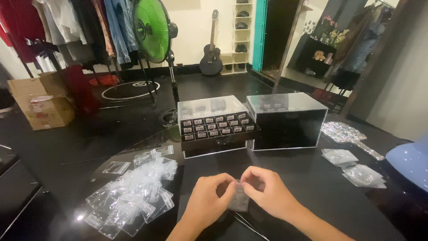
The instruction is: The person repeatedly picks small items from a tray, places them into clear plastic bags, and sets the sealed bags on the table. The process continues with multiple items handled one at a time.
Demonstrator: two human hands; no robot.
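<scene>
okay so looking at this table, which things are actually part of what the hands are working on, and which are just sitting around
In use:
- small clear bag, pinched at its top by the left hand and right hand
- pile of empty clear bags
- open display box with rows of small tagged pieces
- filled bags

Lying about:
- closed clear case
- green fan
- guitar
- cardboard boxes
- hanging clothes
</scene>
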